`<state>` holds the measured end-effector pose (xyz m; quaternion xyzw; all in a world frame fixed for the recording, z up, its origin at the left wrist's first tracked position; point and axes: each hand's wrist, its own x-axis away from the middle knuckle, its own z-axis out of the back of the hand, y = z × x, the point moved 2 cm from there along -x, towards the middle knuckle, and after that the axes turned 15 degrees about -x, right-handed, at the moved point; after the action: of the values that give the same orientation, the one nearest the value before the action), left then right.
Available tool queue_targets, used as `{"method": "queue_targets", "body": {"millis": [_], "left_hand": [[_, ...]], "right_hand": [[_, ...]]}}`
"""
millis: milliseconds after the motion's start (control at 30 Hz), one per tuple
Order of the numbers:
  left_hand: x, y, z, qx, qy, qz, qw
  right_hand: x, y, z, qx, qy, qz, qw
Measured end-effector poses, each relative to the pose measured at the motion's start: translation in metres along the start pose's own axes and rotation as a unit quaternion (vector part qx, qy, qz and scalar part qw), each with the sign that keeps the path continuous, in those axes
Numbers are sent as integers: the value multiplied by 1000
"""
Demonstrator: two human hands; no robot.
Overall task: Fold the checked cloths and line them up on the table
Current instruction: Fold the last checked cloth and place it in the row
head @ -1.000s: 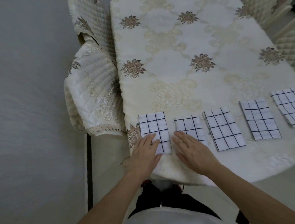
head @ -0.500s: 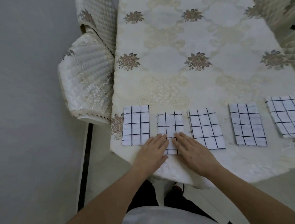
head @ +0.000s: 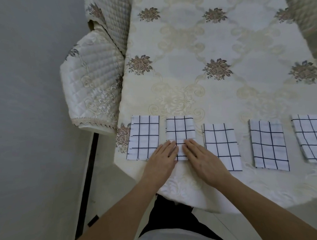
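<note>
Several folded white cloths with black checks lie in a row along the near edge of the table (head: 216,92). From the left: a first cloth (head: 143,136), a second cloth (head: 180,128), a third cloth (head: 221,146), a fourth cloth (head: 268,145) and a fifth cloth (head: 312,135) cut off at the right edge. My left hand (head: 162,160) and my right hand (head: 201,158) rest flat, fingers together, on the near end of the second cloth. My left hand also overlaps the first cloth's near right corner. Neither hand grips anything.
The table wears a cream tablecloth with brown flower motifs, hanging over the near edge. A quilted cream chair (head: 92,82) stands against the table's left side. Another quilted chair (head: 309,22) shows at the far right. Grey floor lies to the left.
My left hand slid right from the first cloth onto the second cloth, beside my right hand. Both hands now press the second cloth. The camera shifted, so the row looks straighter.
</note>
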<state>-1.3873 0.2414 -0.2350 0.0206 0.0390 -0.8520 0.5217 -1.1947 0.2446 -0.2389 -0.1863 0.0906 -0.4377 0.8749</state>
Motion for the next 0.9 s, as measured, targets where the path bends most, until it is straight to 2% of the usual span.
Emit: {"method": "queue_targets", "body": {"millis": [100,233,500,900], "left_hand": [[-1,-3,7,-1,18,-6,1000],[11,1,14,-4,52,-45,998],[21,6,16,-97,-47,-39,993],[26,14,31,-103,-26,-45,993]], "right_hand": [[-6,-3,9,-18,9,-10,1000],[-13,-11,29,-45,68,-44,996],[-10,-9,9,-18,-23,-123,992],[-2,-23,14,-3,-11,-123,992]]}}
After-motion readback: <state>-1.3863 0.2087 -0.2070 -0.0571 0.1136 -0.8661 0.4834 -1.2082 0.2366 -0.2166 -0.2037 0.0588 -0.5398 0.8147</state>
